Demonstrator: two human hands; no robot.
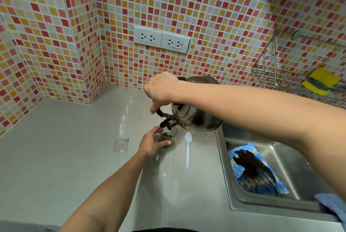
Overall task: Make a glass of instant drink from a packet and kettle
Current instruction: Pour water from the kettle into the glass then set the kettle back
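We tip a rounded, mirror-bright steel kettle [201, 119] with our right hand [161, 89], fingers curled tight around its black handle, the spout just above a small clear glass [167, 136] holding dark brown powder. Our left hand [150, 142] cups the glass, thumb and fingers wrapped partway round its wall. It stands on the glossy grey worktop [65, 157] near the edge that meets the stainless sink [232, 190]. A white plastic spoon [188, 147] lies beside it; an emptied transparent packet [121, 144] lies flat to the left.
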